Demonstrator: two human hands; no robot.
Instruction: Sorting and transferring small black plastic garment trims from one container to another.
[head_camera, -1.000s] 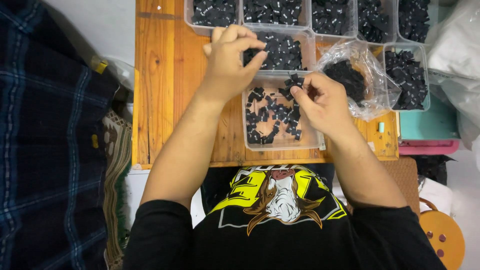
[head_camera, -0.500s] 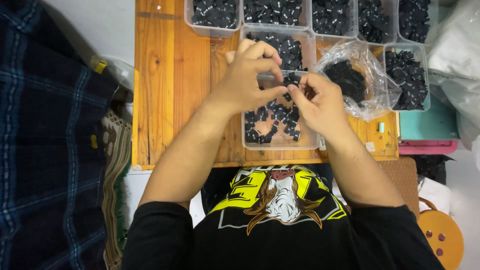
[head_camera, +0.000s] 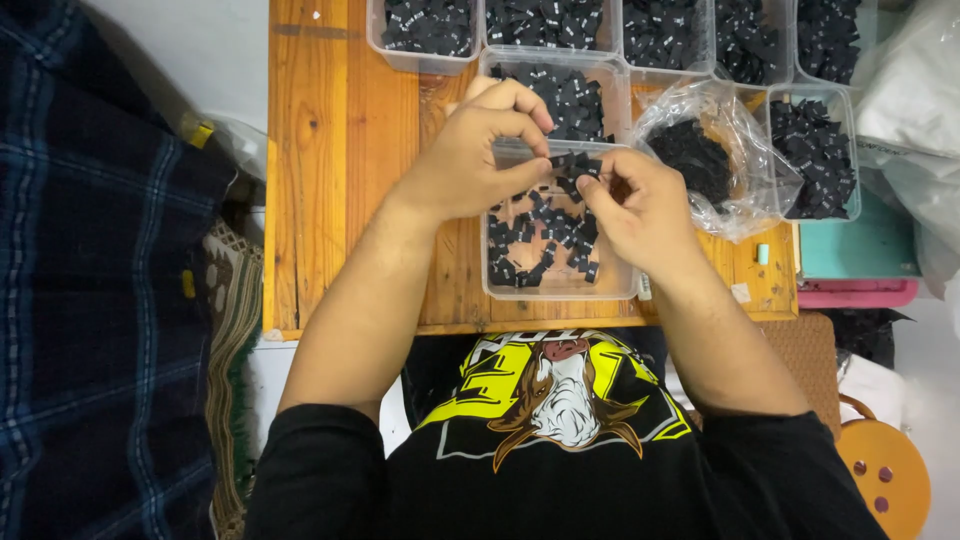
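My left hand (head_camera: 478, 160) and my right hand (head_camera: 645, 210) meet over a clear plastic tray (head_camera: 620, 285) that holds several small black pieces (head_camera: 530, 240). Between the fingertips of both hands is a small stack of the black pieces (head_camera: 572, 164), pinched from both sides. The tray stands on a wooden table (head_camera: 340, 170) near its front edge. Just right of my right hand lies a crumpled clear plastic bag (head_camera: 745, 150) with a heap of the same black pieces inside.
More clear trays full of black pieces line the table's far edge (head_camera: 430, 25) and right side (head_camera: 815, 150). A teal and pink box (head_camera: 860, 265) sits to the right. A dark plaid cloth (head_camera: 90, 300) hangs at left, an orange stool (head_camera: 885, 475) at lower right.
My left hand came down from the farther tray and toward my right hand; both now pinch a small stack of black pieces over the near tray.
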